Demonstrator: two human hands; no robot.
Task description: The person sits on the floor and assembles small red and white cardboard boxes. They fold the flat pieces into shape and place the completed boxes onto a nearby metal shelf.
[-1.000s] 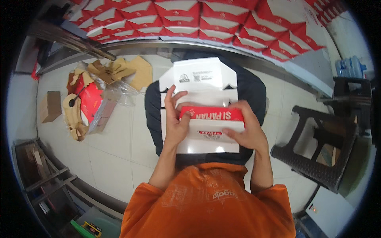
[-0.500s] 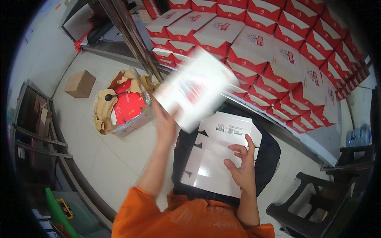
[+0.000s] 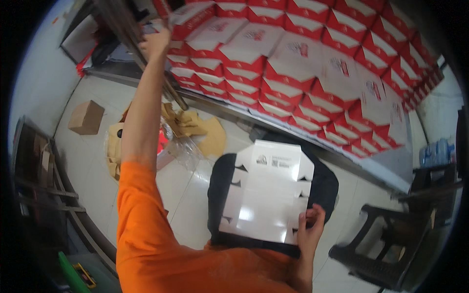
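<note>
One flat white carton (image 3: 268,195) | right hand (image 3: 312,228) at its right edge, loosely open | left hand (image 3: 156,43) distant, grip unclear

Orange short-sleeved cloth shirt (image 3: 195,263), faint chest marking; dark cloth trousers (image 3: 220,189) beyond the shirt's hem; bare hands (image 3: 311,228).

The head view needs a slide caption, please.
Left hand beside stacked red-and-white boxes, right hand at the edge of a flat white carton.
</note>
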